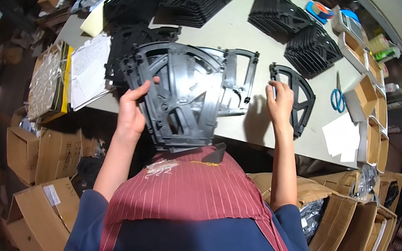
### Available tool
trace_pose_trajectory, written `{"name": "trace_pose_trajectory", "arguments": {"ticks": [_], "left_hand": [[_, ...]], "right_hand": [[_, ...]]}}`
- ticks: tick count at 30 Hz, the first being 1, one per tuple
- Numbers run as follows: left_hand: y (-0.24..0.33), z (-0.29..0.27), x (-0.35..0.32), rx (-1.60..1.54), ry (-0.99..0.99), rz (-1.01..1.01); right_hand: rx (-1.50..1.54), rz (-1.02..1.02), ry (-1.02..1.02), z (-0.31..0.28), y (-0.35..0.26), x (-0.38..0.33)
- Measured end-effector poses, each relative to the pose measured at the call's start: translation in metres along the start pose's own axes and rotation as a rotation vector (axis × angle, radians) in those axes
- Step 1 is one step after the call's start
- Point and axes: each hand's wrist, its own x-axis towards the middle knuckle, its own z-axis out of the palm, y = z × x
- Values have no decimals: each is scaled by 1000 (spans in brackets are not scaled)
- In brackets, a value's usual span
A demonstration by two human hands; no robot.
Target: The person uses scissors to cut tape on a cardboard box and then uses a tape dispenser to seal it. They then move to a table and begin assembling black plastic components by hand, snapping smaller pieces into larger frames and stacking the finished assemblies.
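Observation:
My left hand is wrapped round the left edge of a few black fan-shaped plastic frames, nested together and tilted up above the near edge of the table. Light glares off their front face. My right hand has its fingers closed on the left side of a single black fan-shaped plastic frame lying on the table. Its fingertips partly hide the grip. Between the hands, another open black frame shows just behind the held ones; whether it touches them I cannot tell.
Stacks of similar black frames stand along the back and left of the grey table. Blue-handled scissors, white paper and cardboard trays lie at right. Written sheets lie left. Cardboard boxes crowd the floor.

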Motion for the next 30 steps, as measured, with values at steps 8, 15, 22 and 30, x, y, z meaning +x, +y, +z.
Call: {"name": "trace_pose_trajectory", "arguments": {"ticks": [8, 15, 22, 30], "left_hand": [[-21, 30, -12, 223, -21, 125], [-20, 40, -24, 249, 7, 246], [2, 7, -26, 285, 93, 301], [22, 4, -20, 90, 79, 177]], "right_hand": [[479, -313, -251, -25, -197, -7], [688, -228, -443, -15, -208, -7], [418, -226, -52, -67, -135, 31], [-647, -16, -107, -40, 66, 22]]}}
